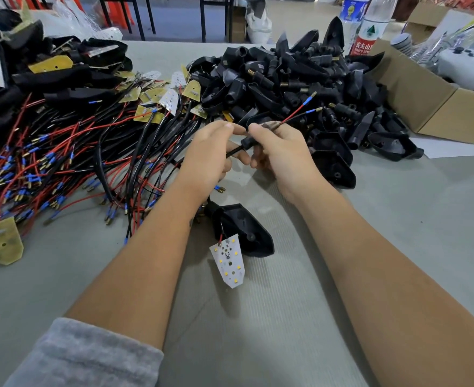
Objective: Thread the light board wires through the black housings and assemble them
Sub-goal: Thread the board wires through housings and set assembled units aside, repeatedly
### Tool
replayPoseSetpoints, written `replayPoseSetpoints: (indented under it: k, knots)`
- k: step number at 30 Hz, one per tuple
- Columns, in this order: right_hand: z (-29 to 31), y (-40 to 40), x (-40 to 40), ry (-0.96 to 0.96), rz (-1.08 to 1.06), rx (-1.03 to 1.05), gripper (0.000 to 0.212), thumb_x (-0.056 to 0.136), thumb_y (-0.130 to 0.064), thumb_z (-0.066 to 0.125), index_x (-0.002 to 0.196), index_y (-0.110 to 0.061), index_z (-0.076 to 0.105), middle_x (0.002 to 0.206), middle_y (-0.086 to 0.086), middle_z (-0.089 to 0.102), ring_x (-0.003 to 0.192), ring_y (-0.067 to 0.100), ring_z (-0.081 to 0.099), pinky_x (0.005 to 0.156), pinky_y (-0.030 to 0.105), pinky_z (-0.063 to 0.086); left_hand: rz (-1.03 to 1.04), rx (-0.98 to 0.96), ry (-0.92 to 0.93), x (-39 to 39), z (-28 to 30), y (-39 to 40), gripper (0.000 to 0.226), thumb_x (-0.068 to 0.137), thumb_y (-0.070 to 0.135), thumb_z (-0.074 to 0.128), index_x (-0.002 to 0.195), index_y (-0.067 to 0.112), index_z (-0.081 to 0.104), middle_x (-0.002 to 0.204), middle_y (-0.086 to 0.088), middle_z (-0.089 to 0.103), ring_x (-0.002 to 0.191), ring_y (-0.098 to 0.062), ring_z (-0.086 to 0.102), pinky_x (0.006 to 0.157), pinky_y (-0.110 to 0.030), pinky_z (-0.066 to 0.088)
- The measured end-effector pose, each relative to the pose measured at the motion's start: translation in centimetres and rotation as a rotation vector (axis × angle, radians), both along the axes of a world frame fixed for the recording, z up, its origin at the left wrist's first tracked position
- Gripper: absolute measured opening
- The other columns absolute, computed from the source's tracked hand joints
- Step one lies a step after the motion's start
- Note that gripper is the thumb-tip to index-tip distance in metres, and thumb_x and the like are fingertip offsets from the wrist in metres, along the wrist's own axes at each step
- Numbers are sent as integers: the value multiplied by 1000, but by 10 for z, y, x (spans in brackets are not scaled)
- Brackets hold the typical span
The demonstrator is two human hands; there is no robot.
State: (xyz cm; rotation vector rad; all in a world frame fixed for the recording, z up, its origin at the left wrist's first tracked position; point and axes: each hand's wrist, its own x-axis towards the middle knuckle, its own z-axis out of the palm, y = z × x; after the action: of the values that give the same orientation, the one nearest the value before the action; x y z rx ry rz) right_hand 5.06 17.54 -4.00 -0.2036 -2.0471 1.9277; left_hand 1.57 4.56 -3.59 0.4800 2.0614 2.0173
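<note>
**Two hands threading wires through a small black part at a crowded workbench**

At far left, a tangled heap of red and black wires (62, 163) with blue-sleeved tips spreads over the grey table (397, 247), mixed with yellow and white light boards. A lone yellow board (2, 241) lies at the heap's near edge.

In the middle, the left hand (210, 155) curls its fingers around a black sleeved cable, thumb and forefinger pinching near a small black connector piece (247, 142). Just beside it, the right hand (280, 152) pinches the same piece and the wire pair (300, 113), whose red and black strands stick up and to the right, ending in blue sleeves with brass tips.

Below the hands, a black housing (244, 233) rests on the table under the left wrist, with a white light board (230, 261) lying against its near edge, joined by short red and black leads.

Right of centre rises a large pile of black housings (300, 79). Behind it stand two plastic bottles (369, 26). At far right sits an open cardboard box (437, 110).
</note>
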Motion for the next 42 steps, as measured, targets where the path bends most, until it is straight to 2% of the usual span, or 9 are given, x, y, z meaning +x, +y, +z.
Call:
replayPoseSetpoints:
  k: [3, 5, 8, 10, 14, 19, 23, 32, 42]
  knots:
    - [-1, -3, 2, 24, 18, 129, 21, 96, -26, 60, 89, -7, 64, 58, 0, 53, 53, 15, 52, 53, 26, 43, 4, 4, 16, -1, -2, 0, 32, 103, 23, 30, 102, 20, 62, 45, 11, 48, 44, -10, 28, 40, -19, 22]
    - [0, -4, 2, 36, 46, 141, 23, 96, -26, 61, 95, -4, 67, 60, 0, 52, 56, 16, 50, 55, 28, 43, 39, -22, 36, -3, -5, 0, 33, 101, 25, 31, 95, 24, 63, 56, 7, 49, 42, -7, 33, 41, -20, 25]
    - [1, -4, 3, 14, 90, 103, 28, 98, -26, 58, 96, 0, 67, 67, 7, 53, 58, 17, 49, 58, 30, 43, 49, -89, 84, -3, -7, 2, 32, 100, 30, 37, 78, 35, 60, 64, 12, 50, 41, -2, 35, 42, -19, 28]
    - [2, -5, 3, -12, 127, 0, 32, 101, -29, 51, 97, 0, 65, 72, 11, 56, 55, 16, 51, 58, 29, 44, 15, -90, 108, -3, -8, 1, 26, 101, 34, 43, 84, 37, 62, 58, 19, 51, 41, -1, 39, 40, -15, 29]
    - [4, -1, 2, 18, 116, -113, 28, 103, -24, 42, 102, -10, 67, 64, 5, 58, 53, 17, 54, 58, 31, 45, -7, -64, 130, -3, -5, -1, 15, 100, 32, 52, 101, 27, 66, 62, 15, 54, 42, 1, 42, 40, -10, 31]
    - [2, 7, 2, 71, 4, -177, 31, 105, -25, 43, 92, -11, 68, 60, -1, 58, 51, 13, 54, 56, 24, 47, -49, -125, 110, -5, -4, -3, 34, 101, 32, 50, 75, 12, 58, 57, 4, 46, 43, -6, 30, 40, -17, 25]
    - [5, 16, 1, 134, -51, -318, 31, 105, -23, 41, 90, -7, 62, 61, 1, 62, 50, 12, 56, 55, 24, 45, -133, -83, 35, -8, -5, -6, 38, 103, 31, 49, 103, -5, 60, 64, 4, 48, 45, -8, 38, 41, -19, 33]
    - [7, 24, 0, 185, -217, -522, 30, 106, -22, 40, 89, -7, 59, 63, 2, 62, 54, 12, 62, 55, 22, 49, -275, -24, -70, -7, 0, -15, 25, 96, 33, 58, 87, 12, 67, 57, 4, 55, 48, -11, 52, 48, -21, 46]
    - [9, 26, -2, 335, -348, -739, 30, 107, -17, 34, 94, -3, 58, 77, 10, 68, 72, 19, 73, 69, 26, 58, -304, 53, -177, -7, 2, -17, 25, 101, 32, 50, 96, 9, 57, 64, -7, 63, 58, -25, 65, 57, -31, 55]
